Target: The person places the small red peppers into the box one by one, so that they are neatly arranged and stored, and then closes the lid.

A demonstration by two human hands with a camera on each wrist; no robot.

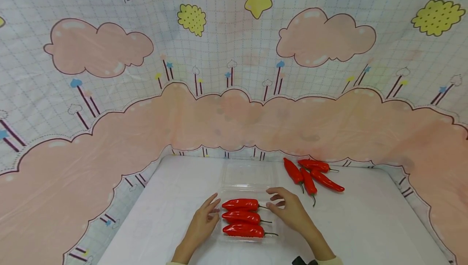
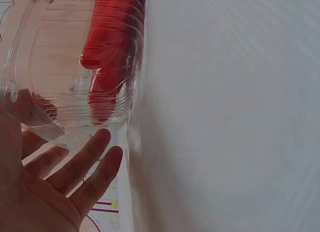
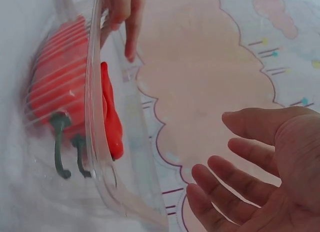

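A clear plastic clamshell box (image 1: 250,174) lies with its lid folded back, away from me. In its near half, three red peppers (image 1: 241,217) lie side by side, green stems pointing right. My left hand (image 1: 199,224) is at the box's left side, fingers spread and loosely bent; in the left wrist view, the fingertips (image 2: 103,137) are by the box's corner, and whether they touch it I cannot tell. My right hand (image 1: 290,212) hovers by the right side near the stems, its relaxed fingers (image 3: 220,192) apart from the box and holding nothing.
Several more red peppers (image 1: 308,182) lie in a loose group at the back right of the white table (image 1: 365,224). A patterned cloth (image 1: 234,123) hangs behind the table and along its sides. A dark object (image 1: 303,261) shows at the bottom edge.
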